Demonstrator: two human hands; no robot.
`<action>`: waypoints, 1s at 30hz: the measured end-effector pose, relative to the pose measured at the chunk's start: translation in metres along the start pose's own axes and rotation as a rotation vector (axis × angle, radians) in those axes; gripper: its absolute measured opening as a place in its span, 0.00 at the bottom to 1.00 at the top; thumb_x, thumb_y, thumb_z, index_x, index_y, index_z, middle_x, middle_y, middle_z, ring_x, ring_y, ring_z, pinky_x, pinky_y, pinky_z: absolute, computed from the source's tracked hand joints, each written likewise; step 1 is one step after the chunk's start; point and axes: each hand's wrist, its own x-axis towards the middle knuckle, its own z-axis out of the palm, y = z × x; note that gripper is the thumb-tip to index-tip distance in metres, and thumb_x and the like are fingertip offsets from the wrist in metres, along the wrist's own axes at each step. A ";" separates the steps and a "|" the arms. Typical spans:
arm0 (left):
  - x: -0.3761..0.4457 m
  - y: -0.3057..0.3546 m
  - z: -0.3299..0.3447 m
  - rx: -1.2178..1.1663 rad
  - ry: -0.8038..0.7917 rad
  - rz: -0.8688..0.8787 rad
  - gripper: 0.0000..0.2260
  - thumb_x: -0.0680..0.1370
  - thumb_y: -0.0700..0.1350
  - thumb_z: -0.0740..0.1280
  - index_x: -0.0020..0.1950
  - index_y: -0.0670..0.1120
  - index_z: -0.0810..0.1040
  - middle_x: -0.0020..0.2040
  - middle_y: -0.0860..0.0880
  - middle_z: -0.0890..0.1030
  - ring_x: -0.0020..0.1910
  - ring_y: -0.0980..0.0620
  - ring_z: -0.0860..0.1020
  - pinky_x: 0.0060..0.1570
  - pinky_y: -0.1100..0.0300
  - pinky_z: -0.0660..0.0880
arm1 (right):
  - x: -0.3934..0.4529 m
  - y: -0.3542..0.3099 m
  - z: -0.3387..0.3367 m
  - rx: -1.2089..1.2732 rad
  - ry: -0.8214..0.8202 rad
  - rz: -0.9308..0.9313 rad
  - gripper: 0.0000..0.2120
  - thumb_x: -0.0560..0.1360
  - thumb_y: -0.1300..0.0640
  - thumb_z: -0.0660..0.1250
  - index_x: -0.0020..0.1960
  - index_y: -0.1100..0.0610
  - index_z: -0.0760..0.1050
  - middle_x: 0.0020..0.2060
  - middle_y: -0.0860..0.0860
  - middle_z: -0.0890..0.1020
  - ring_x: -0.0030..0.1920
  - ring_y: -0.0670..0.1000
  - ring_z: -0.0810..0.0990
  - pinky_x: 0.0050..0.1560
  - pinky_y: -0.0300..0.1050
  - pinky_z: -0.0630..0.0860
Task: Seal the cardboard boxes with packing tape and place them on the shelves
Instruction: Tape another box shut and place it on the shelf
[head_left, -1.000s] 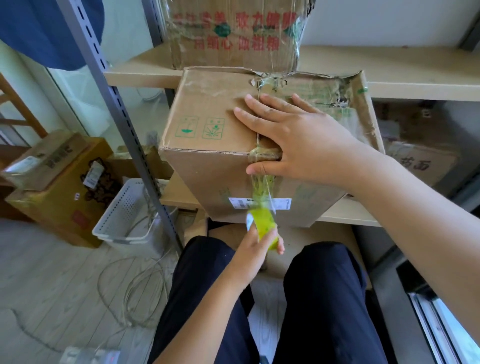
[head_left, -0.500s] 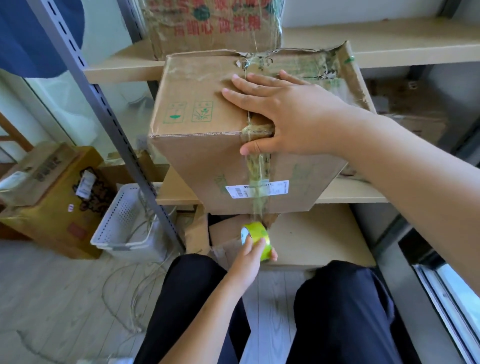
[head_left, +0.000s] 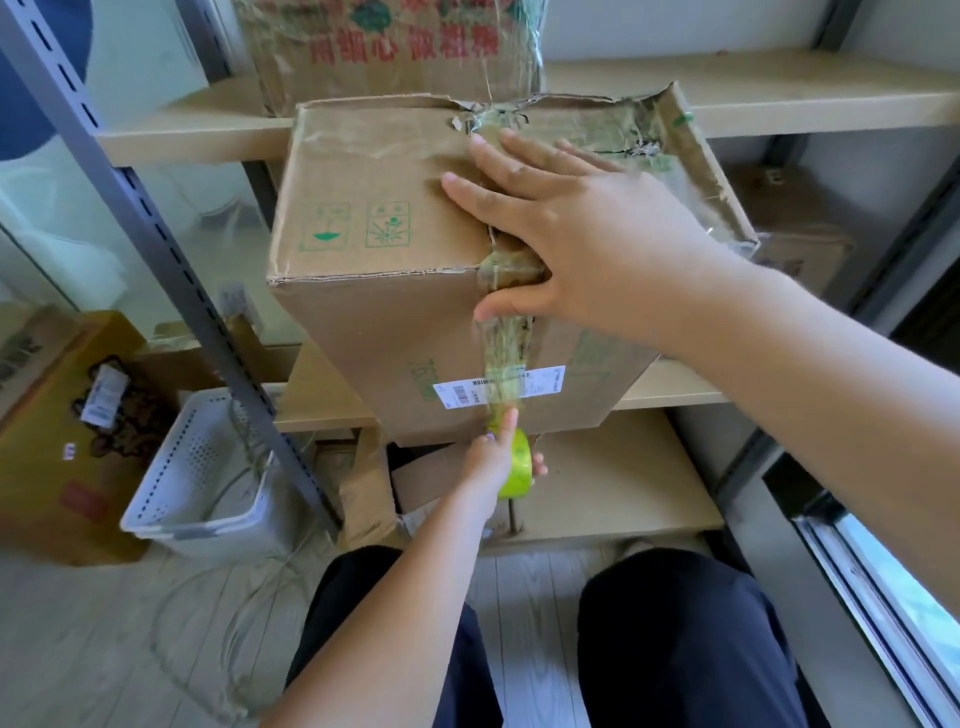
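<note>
Box (head_left: 374, 291): brown cardboard, worn, top flaps closed, green handling symbols on the top left, torn and crumpled at the far edge and right corner. It rests on the middle shelf (head_left: 670, 392) with its front overhanging the edge. A white barcode label sits low on the front face. Tape (head_left: 506, 348): a clear, wrinkled strip runs from the top seam over the front edge and down across the label to the roll (head_left: 517, 467), yellow-green, just below the box's bottom edge.
</note>
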 end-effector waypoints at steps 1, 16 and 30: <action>0.002 -0.001 0.001 -0.043 0.047 -0.029 0.32 0.75 0.66 0.67 0.60 0.39 0.72 0.42 0.43 0.83 0.35 0.45 0.83 0.40 0.53 0.79 | -0.003 -0.005 0.003 -0.016 0.031 0.024 0.43 0.74 0.30 0.59 0.81 0.48 0.48 0.80 0.49 0.51 0.80 0.50 0.50 0.77 0.48 0.53; 0.004 0.006 -0.022 -0.400 0.004 -0.002 0.19 0.74 0.38 0.74 0.64 0.39 0.77 0.30 0.53 0.80 0.24 0.60 0.78 0.39 0.46 0.80 | -0.001 -0.012 0.010 0.002 0.032 0.105 0.48 0.71 0.28 0.60 0.81 0.48 0.46 0.80 0.57 0.53 0.79 0.59 0.52 0.78 0.54 0.52; -0.114 -0.041 -0.085 -0.235 -0.084 0.097 0.39 0.60 0.51 0.85 0.67 0.44 0.75 0.59 0.47 0.84 0.56 0.47 0.83 0.52 0.52 0.80 | -0.054 -0.021 -0.061 -0.045 0.119 0.381 0.39 0.72 0.25 0.56 0.71 0.53 0.66 0.37 0.52 0.76 0.38 0.58 0.78 0.32 0.46 0.66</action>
